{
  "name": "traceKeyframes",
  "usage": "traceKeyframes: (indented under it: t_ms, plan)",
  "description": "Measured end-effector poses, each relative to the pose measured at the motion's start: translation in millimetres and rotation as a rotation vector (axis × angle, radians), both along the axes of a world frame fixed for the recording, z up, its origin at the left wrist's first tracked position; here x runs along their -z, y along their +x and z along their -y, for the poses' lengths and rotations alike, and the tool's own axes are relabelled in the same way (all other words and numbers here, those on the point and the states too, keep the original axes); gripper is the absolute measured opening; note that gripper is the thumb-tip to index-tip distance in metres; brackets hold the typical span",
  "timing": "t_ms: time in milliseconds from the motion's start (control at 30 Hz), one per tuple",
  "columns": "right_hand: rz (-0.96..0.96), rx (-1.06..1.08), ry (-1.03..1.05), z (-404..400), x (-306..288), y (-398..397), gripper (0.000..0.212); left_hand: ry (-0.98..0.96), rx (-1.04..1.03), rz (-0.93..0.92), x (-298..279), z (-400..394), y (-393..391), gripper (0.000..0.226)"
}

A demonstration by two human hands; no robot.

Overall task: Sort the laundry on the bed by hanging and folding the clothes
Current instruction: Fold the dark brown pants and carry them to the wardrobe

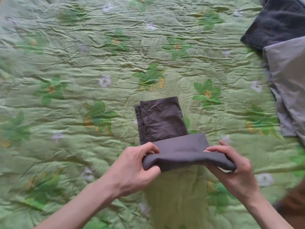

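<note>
Beside both hands (pixel 135 164) (pixel 234 167) gripping trousers (pixel 165 123): folded clothes (pixel 280 47).

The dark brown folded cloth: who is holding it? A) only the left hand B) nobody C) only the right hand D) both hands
D: the left hand and the right hand each grip one end of the dark brown folded cloth above the green flowered bedspread.

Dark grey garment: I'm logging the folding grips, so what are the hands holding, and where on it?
Both hands, left and right, grip the dark grey garment at the two ends of its near folded edge.
</note>
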State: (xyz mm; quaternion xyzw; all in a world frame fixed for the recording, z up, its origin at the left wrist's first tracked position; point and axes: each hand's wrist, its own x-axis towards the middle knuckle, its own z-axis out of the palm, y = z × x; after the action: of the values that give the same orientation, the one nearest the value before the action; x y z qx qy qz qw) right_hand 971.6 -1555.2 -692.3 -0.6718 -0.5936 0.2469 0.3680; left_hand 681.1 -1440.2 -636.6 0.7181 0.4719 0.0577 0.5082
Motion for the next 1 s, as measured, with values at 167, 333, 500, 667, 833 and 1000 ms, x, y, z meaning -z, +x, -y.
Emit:
traceKeyframes:
  t_ms: [167,333,500,667,833,1000]
  plan:
    - [-0.167,0.195,-0.024,-18,-2,-28,0.023,-0.059,-0.321,0.099,7,-7,-29,0.018]
    - [-0.226,0.301,-0.106,-57,4,-41,0.028,-0.175,-0.517,0.303,20,-8,-33,0.042]
    - [-0.331,0.449,-0.19,-86,15,-42,0.037,-0.234,-0.608,0.371,54,-18,-21,0.039]
    - [-0.379,0.405,-0.335,-94,32,-26,0.054,-0.178,-0.545,0.281,86,-29,-7,0.037]
    - [-0.175,0.41,-0.405,-95,49,-29,0.046,-0.097,-0.539,0.191,97,-34,-4,0.04]
    - [-0.048,0.386,-0.354,-108,55,-35,0.038,-0.071,-0.547,0.117,107,-35,-7,0.049]
